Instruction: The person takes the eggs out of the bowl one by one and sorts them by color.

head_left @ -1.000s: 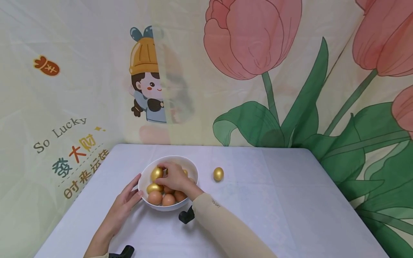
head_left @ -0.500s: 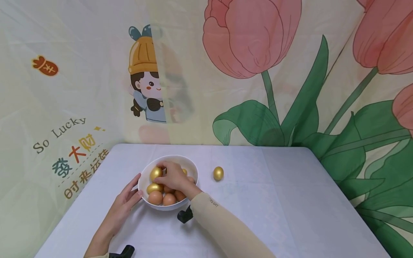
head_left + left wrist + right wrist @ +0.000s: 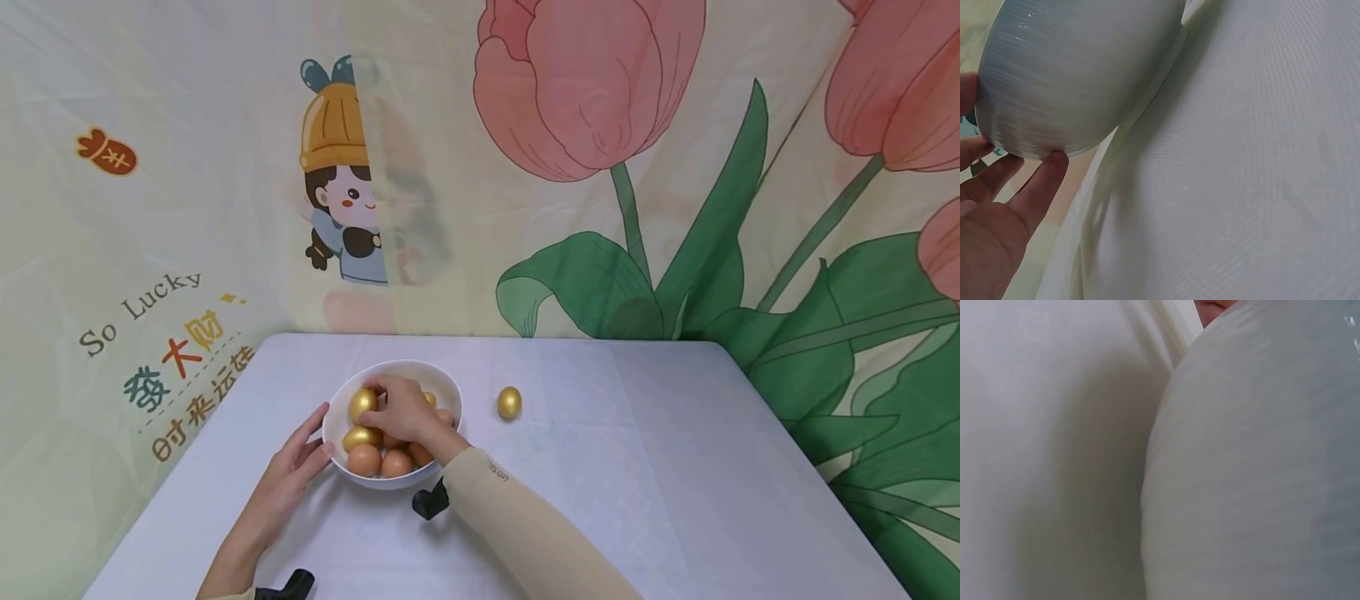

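The person's right hand reaches into the white bowl, thumb and fingertips in a narrow pinch on a gold egg. The left hand, fingers fairly straight and spread, touches the bowl's outer wall. I'd judge the step in hand is gripping that egg while steadying the bowl; the next move calls for a light, even pinch. Brown eggs lie just below the right hand; a lone gold egg sits on the tabletop to its right.
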